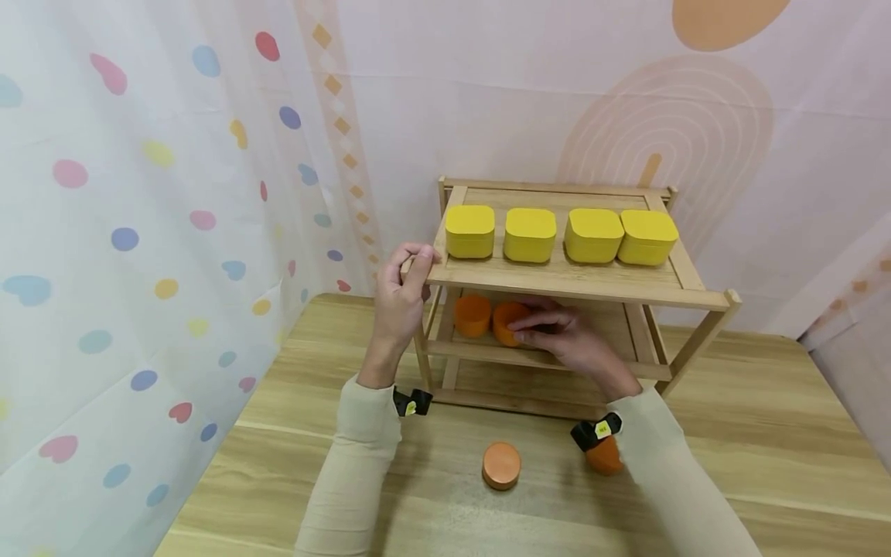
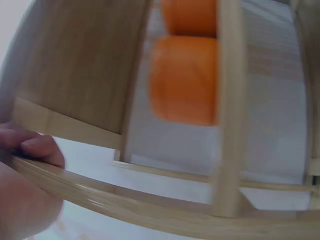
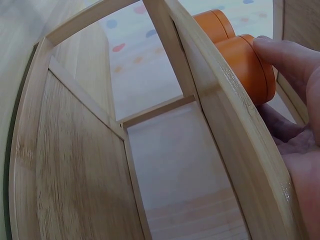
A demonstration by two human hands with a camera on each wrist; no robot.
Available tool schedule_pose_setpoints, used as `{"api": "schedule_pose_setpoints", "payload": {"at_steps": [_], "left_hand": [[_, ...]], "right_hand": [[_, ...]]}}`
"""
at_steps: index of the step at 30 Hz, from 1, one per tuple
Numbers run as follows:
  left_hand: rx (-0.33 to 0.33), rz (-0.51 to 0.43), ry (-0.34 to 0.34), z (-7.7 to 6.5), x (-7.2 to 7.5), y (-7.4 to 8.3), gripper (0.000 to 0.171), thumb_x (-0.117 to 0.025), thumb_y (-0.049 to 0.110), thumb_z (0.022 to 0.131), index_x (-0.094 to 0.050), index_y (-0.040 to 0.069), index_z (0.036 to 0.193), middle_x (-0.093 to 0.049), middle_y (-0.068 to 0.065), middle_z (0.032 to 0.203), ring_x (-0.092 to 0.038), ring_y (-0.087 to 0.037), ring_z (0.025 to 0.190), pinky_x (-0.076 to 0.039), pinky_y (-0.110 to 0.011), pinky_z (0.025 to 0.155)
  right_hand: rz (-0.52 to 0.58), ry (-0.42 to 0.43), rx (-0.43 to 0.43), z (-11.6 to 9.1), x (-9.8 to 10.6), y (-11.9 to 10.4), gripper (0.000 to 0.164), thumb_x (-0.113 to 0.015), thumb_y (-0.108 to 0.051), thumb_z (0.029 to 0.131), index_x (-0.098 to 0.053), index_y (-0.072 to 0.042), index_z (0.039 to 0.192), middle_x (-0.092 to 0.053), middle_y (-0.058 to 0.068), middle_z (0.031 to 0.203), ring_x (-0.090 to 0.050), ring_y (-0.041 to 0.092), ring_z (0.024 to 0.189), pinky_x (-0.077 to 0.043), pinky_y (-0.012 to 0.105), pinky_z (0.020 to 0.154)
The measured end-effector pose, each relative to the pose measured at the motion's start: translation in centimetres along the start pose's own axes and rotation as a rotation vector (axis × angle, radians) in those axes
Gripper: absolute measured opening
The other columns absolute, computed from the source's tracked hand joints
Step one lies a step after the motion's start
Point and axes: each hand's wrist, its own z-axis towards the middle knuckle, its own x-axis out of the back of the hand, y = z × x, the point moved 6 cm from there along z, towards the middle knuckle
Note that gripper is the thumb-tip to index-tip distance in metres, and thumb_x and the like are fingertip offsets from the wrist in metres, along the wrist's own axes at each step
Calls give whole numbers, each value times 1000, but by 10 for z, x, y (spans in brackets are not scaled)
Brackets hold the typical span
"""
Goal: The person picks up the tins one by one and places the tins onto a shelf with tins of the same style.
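Note:
My left hand grips the front left corner of a wooden three-tier shelf rack, thumb over the top edge. In the left wrist view, fingers curl over the rail. On the middle tier, my right hand pinches a round orange tin between thumb and fingers. A second orange tin stands just left of it, at the tier's left end. From the right wrist, the thumb presses on the nearer tin while the other fingers reach beneath it, partly hidden behind the rail.
Several yellow rounded-square boxes stand in a row on the top tier. In front of the rack, an orange tin stands on the wooden table. Another orange tin is partly hidden by the right wrist. A patterned curtain hangs behind.

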Motion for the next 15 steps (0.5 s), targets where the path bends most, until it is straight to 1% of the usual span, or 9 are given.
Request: {"api": "schedule_pose_setpoints", "payload": {"at_steps": [3, 4, 5, 6, 8, 10, 13, 15], "left_hand": [[55, 33, 3, 2, -1, 4, 25, -54, 24, 102, -64, 0, 102, -61, -3, 81, -38, -10, 49, -34, -20, 49], [66, 37, 4, 3, -1, 5, 25, -54, 24, 102, -64, 1, 103, -62, -4, 90, -39, -9, 50, -35, -20, 49], [71, 44, 5, 3, -2, 6, 25, -53, 24, 103, -63, 1, 103, -62, -2, 97, -39, -9, 50, -35, -20, 49], [73, 47, 9, 3, -2, 6, 25, -53, 25, 103, -62, 2, 104, -62, -2, 101, -38, -9, 49, -35, -20, 48], [67, 41, 23, 2, -1, 6, 25, -50, 24, 104, -61, 2, 105, -61, -1, 95, -37, -9, 47, -35, -20, 46], [50, 38, 38, 0, 0, 5, 25, -48, 24, 105, -59, 2, 105, -58, 3, 78, -35, -8, 44, -32, -21, 43], [16, 32, 54, -1, 0, 4, 25, -46, 24, 106, -58, 2, 107, -43, 6, 55, -31, -10, 39, -28, -23, 38], [-7, 34, 60, -1, 0, 4, 26, -45, 24, 106, -57, 1, 107, -33, 6, 49, -28, -11, 37, -26, -24, 37]], "right_hand": [[4, -2, 10, 1, 0, 1, 21, -71, -13, 92, -75, -3, 110, -44, 6, 150, -36, 27, 142, -32, 47, 112], [2, -1, 13, 1, 0, 0, 21, -71, -13, 92, -75, -3, 110, -44, 6, 150, -36, 27, 141, -33, 47, 111], [4, -2, 14, 0, 0, 0, 21, -71, -13, 92, -75, -3, 110, -44, 6, 150, -36, 27, 141, -33, 46, 111], [2, -1, 13, 0, 0, 0, 21, -71, -13, 92, -75, -3, 110, -44, 6, 150, -37, 26, 141, -34, 45, 111], [1, -1, 10, 0, -1, 0, 21, -71, -13, 92, -75, -4, 110, -45, 5, 150, -37, 26, 141, -35, 43, 110], [0, 1, 4, 0, -2, 0, 21, -71, -14, 92, -75, -5, 110, -45, 4, 150, -37, 25, 141, -35, 41, 110], [2, 3, -6, -1, -2, 0, 21, -71, -16, 91, -76, -7, 110, -45, 2, 149, -37, 24, 141, -35, 41, 110], [9, 6, -10, -1, -2, 0, 21, -72, -17, 91, -76, -8, 110, -46, 1, 149, -37, 23, 140, -35, 43, 110]]}}
